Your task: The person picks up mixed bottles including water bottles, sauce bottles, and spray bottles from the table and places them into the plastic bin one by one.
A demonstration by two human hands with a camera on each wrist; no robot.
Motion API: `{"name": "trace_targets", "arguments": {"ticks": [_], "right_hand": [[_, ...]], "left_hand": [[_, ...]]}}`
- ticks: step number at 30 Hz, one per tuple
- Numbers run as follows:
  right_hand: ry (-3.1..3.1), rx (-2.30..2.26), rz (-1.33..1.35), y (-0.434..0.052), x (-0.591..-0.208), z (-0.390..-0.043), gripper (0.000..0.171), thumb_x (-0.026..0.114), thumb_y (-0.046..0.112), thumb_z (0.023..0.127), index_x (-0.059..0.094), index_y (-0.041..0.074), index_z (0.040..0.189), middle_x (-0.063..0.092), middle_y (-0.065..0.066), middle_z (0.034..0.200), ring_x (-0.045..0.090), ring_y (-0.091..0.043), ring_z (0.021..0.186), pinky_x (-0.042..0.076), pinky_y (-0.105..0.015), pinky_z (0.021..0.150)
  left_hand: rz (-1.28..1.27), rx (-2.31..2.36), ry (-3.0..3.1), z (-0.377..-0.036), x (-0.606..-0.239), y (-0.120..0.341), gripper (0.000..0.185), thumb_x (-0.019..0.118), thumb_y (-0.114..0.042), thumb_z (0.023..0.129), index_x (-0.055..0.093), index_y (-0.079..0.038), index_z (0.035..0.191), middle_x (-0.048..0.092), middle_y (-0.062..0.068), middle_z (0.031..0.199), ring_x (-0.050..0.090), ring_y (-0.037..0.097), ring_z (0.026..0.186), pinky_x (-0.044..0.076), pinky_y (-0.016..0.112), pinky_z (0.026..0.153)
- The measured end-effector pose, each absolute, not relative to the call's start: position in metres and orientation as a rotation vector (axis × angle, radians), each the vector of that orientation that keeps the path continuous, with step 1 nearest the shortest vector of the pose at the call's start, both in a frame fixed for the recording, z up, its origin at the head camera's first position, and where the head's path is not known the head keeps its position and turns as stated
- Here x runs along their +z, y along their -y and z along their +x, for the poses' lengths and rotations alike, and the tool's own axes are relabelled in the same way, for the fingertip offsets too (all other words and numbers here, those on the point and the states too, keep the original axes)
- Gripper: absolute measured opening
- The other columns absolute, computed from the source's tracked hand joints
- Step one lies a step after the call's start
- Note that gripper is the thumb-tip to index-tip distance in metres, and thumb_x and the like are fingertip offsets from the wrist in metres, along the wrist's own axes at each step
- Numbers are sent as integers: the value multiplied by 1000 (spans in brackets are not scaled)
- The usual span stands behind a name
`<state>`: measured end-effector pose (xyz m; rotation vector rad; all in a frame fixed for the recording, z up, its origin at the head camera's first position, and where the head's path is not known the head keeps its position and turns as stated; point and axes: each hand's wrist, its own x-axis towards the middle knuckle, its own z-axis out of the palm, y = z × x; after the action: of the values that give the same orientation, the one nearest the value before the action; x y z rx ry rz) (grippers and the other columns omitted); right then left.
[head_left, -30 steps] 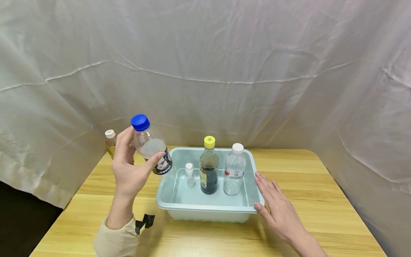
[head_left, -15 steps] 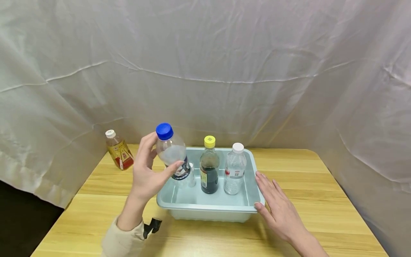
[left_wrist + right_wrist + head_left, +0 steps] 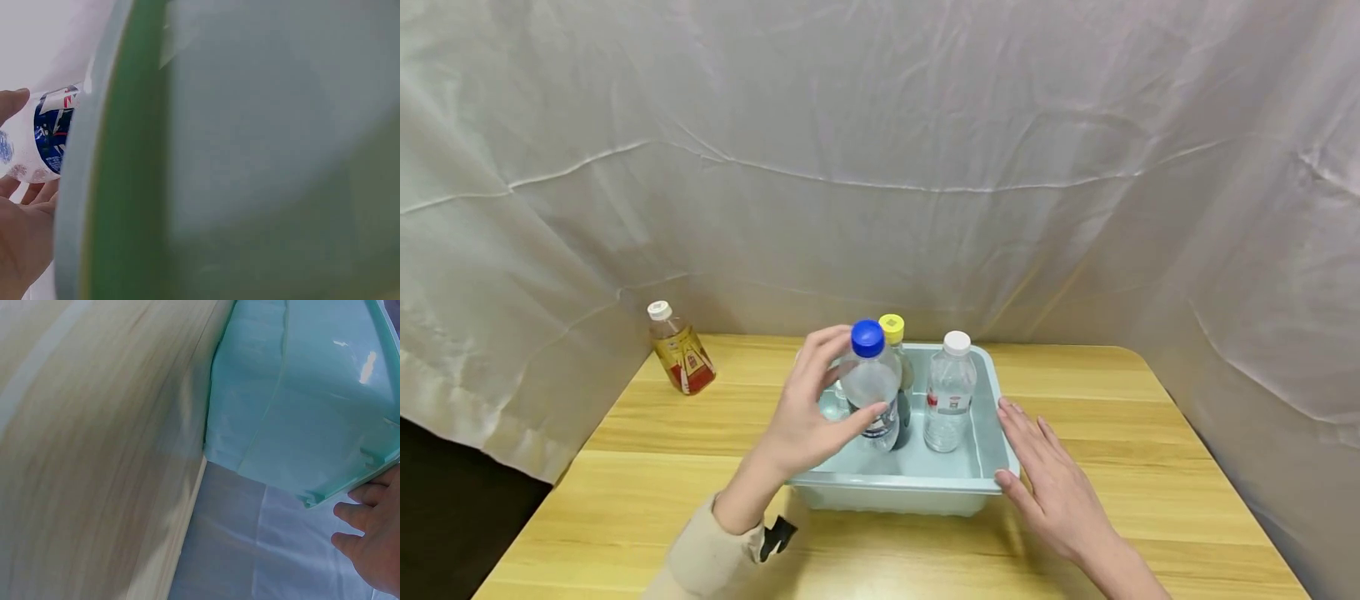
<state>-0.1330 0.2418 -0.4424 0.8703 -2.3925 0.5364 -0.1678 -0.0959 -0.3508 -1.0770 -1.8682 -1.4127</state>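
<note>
My left hand (image 3: 811, 417) grips a clear plastic bottle with a blue cap (image 3: 872, 379), thumb on the near side and fingers behind. The bottle stands upright inside the light blue plastic basin (image 3: 895, 482), in front of the yellow-capped bottle of dark liquid (image 3: 892, 327), which it partly hides. In the left wrist view its dark blue label (image 3: 53, 131) shows past the basin's wall. My right hand (image 3: 1051, 483) rests with straight fingers on the basin's right rim. Near that hand, inside the basin, stands a clear white-capped bottle (image 3: 949, 396). A small clear bottle is mostly hidden behind my left hand.
A white-capped bottle with a yellow and red label (image 3: 687, 358) stands at the back left of the wooden table (image 3: 625, 492), outside the basin. Grey-white curtain (image 3: 880, 167) hangs behind the table and along its sides.
My left hand has carried the blue-capped bottle from the left, rightward and down into the basin. The yellow-labelled bottle has come fully into view. My right hand has stayed at the rim.
</note>
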Motion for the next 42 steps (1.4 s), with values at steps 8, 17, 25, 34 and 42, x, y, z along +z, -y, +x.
{"name": "trace_targets", "arguments": {"ticks": [8, 17, 25, 34, 42], "right_hand": [[2390, 542, 865, -242, -442, -133, 65, 46, 41, 110, 37, -1, 159, 38, -18, 164, 33, -26, 154, 10, -33, 130], [2390, 538, 864, -242, -442, -134, 65, 46, 41, 110, 37, -1, 159, 38, -18, 164, 31, -24, 155, 9, -32, 130], [2386, 533, 856, -241, -443, -134, 64, 47, 40, 110, 38, -1, 159, 38, -17, 165, 32, -24, 154, 11, -32, 130], [2387, 538, 854, -240, -442, -133, 64, 46, 40, 110, 37, 0, 159, 38, -17, 164, 34, -27, 154, 10, -31, 130], [2387, 540, 854, -241, -443, -133, 65, 45, 41, 110, 37, 0, 159, 38, -18, 164, 33, -27, 154, 9, -31, 130]], "left_hand": [[-1145, -1386, 2027, -170, -361, 77, 80, 89, 1, 78, 49, -2, 148, 48, 15, 142, 57, 29, 127, 55, 41, 104], [-1174, -1300, 2126, -173, -369, 60, 77, 92, -11, 79, 53, -4, 145, 55, 11, 141, 57, 22, 123, 56, 37, 98], [-1154, -1288, 2277, -173, -371, 47, 74, 91, -13, 81, 53, -4, 145, 57, 8, 142, 58, 20, 125, 57, 34, 98], [-1163, -1286, 2421, -172, -376, 39, 73, 88, -13, 84, 51, -3, 146, 54, 9, 145, 57, 21, 129, 55, 27, 101], [-1177, -1306, 2460, -172, -379, 37, 73, 87, -13, 86, 49, -4, 149, 53, 9, 146, 55, 22, 132, 56, 30, 101]]}}
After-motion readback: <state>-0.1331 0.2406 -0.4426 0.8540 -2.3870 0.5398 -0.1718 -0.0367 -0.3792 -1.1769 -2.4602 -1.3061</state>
